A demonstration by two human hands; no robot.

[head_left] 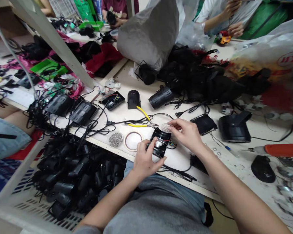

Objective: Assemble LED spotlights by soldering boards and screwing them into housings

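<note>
My left hand (143, 159) is closed around a small black device housing (160, 143) at the near edge of the workbench (185, 156), its open face with wiring turned up. My right hand (185, 133) pinches a small clear round piece (165, 127) over the top end of that housing. Yellow-handled pliers (141, 121) lie just behind the housing. To the left of my left hand sit a round lid of small silver screws (116, 139) and an empty round lid (133, 140).
Black housings (161, 97), an open circuit box (112, 100), flat black units (84, 112) and cables cover the bench. An orange-handled screwdriver (280, 150) lies at right. A white crate (63, 182) of black parts stands at lower left. Other people's hands (235, 29) work at the far side.
</note>
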